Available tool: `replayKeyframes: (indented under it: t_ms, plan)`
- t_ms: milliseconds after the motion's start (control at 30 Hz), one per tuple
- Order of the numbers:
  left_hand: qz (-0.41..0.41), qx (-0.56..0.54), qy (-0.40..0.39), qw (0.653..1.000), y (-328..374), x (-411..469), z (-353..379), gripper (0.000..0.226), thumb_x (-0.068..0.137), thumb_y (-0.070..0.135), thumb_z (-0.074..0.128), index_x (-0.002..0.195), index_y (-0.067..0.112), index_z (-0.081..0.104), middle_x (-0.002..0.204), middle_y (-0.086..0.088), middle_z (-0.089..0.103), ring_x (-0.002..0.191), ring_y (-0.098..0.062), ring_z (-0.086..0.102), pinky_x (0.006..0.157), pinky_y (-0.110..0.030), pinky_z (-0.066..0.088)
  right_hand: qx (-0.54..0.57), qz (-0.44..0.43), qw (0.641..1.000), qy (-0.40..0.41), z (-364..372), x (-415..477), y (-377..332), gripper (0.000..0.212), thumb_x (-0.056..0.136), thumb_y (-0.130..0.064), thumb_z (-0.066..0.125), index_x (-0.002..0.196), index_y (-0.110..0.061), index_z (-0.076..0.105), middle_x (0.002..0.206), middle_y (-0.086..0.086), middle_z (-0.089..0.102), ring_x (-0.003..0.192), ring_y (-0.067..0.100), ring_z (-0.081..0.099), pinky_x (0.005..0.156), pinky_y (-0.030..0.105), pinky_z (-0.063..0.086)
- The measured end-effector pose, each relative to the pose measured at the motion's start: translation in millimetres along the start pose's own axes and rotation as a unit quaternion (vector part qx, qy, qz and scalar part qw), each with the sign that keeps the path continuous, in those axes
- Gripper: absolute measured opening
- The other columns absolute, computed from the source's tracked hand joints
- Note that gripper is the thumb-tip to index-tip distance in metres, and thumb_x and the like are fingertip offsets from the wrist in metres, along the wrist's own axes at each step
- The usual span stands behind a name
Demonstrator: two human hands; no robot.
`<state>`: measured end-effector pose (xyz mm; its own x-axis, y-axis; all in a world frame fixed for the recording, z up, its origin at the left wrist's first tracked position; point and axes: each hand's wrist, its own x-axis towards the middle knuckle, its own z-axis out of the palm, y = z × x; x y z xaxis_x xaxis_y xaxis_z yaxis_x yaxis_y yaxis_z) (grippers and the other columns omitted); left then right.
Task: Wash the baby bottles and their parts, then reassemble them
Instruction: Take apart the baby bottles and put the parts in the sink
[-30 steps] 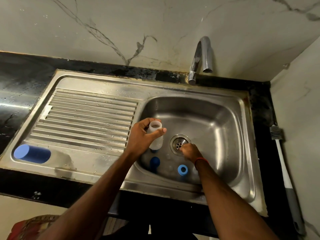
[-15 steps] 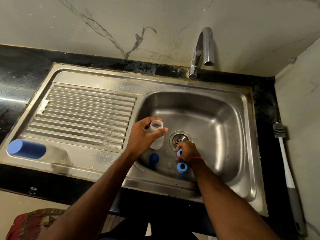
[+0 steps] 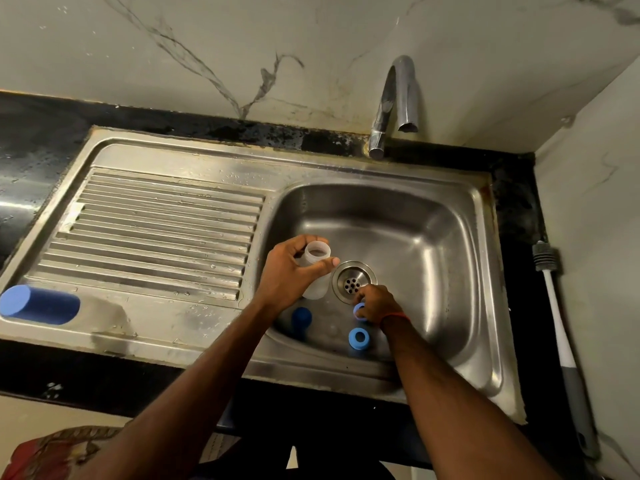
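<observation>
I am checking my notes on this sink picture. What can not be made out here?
Head view:
- Blue ring: mostly covered by fingers of the right hand.
- Bottle: its side partly hidden by the left hand.
- Blue cap: in shadow, shape unclear.
- Patterned cloth: cut off by the bottom edge.

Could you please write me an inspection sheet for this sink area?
Surface: steel sink with ribbed drainboard.
Job's things: clear bottle, uncapped; blue ring; second blue ring and dark blue cap on basin floor; blue cylinder on drainboard.
Clutter: bottle brush on right counter.
Grippers: left hand grips the clear bottle; right hand pinches the blue ring.
Cables: nothing seen.
Surroundings: tap, not running; marble wall.
</observation>
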<state>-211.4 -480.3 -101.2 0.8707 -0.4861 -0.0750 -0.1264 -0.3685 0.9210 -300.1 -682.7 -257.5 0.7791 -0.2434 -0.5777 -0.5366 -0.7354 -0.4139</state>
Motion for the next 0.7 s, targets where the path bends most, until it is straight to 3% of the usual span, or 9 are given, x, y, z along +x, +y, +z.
replayKeyframes:
  t_ms: [100, 233, 333, 400, 500, 600, 700]
  plan:
    - [0.004, 0.012, -0.007, 1.000, 3, 0, 4, 0.028, 0.080, 0.034, 0.084, 0.101, 0.022, 0.071, 0.093, 0.010, 0.071, 0.087, -0.005, 0.066, 0.077, -0.016, 0.052, -0.001, 0.006, 1.000, 0.010, -6, -1, 0, 0.039, 0.073, -0.023, 0.074, 0.111, -0.022, 0.070, 0.118, 0.013, 0.065, 0.111, 0.031, 0.059, 0.092, 0.033, 0.049]
    - [-0.008, 0.019, -0.016, 1.000, 4, 3, 13, 0.033, 0.078, 0.041, 0.084, 0.104, 0.026, 0.071, 0.098, 0.011, 0.071, 0.091, -0.002, 0.066, 0.075, -0.014, 0.050, 0.084, 0.003, 0.993, 0.078, -39, -7, -13, 0.024, 0.080, -0.028, 0.069, 0.102, -0.023, 0.071, 0.103, 0.005, 0.071, 0.096, 0.026, 0.065, 0.082, 0.035, 0.053]
    - [-0.010, 0.042, -0.009, 0.999, 8, 6, 21, 0.039, 0.075, 0.044, 0.085, 0.108, 0.029, 0.071, 0.105, 0.017, 0.067, 0.102, -0.001, 0.061, 0.084, -0.017, 0.047, 0.164, -0.020, 0.981, 0.107, -75, -17, -25, 0.030, 0.082, -0.031, 0.074, 0.110, -0.022, 0.070, 0.101, -0.001, 0.072, 0.094, 0.016, 0.067, 0.083, 0.030, 0.054]
    - [-0.006, 0.038, -0.007, 0.999, 16, 7, 26, 0.037, 0.075, 0.039, 0.086, 0.108, 0.028, 0.072, 0.102, 0.025, 0.063, 0.105, 0.006, 0.056, 0.086, -0.013, 0.044, 0.201, -0.060, 0.975, 0.080, -100, -26, -31, 0.040, 0.081, -0.028, 0.079, 0.119, -0.023, 0.067, 0.106, -0.003, 0.071, 0.099, 0.012, 0.067, 0.085, 0.024, 0.053]
    - [0.019, 0.016, -0.040, 0.999, 25, 10, 34, 0.026, 0.078, 0.029, 0.085, 0.102, 0.025, 0.074, 0.091, 0.021, 0.069, 0.093, 0.015, 0.061, 0.076, -0.006, 0.045, 0.236, -0.133, 0.962, -0.019, -133, -46, -38, 0.067, 0.072, -0.012, 0.086, 0.130, -0.032, 0.060, 0.115, -0.003, 0.068, 0.105, 0.011, 0.066, 0.091, 0.029, 0.055]
    - [0.016, 0.005, -0.053, 0.998, 25, 15, 47, 0.031, 0.077, 0.041, 0.084, 0.103, 0.025, 0.077, 0.092, 0.013, 0.077, 0.087, -0.001, 0.072, 0.076, -0.020, 0.056, 0.220, -0.172, 0.959, -0.051, -148, -63, -46, 0.086, 0.066, -0.011, 0.090, 0.139, -0.032, 0.051, 0.125, -0.006, 0.064, 0.113, 0.007, 0.061, 0.091, 0.024, 0.053]
    - [-0.003, 0.013, -0.044, 0.999, 20, 19, 64, 0.037, 0.075, 0.052, 0.082, 0.102, 0.026, 0.077, 0.092, 0.012, 0.077, 0.087, -0.004, 0.072, 0.083, -0.037, 0.060, 0.217, -0.179, 0.959, 0.019, -146, -72, -49, 0.077, 0.065, -0.018, 0.091, 0.133, -0.026, 0.055, 0.119, -0.009, 0.066, 0.108, 0.003, 0.062, 0.089, 0.020, 0.052]
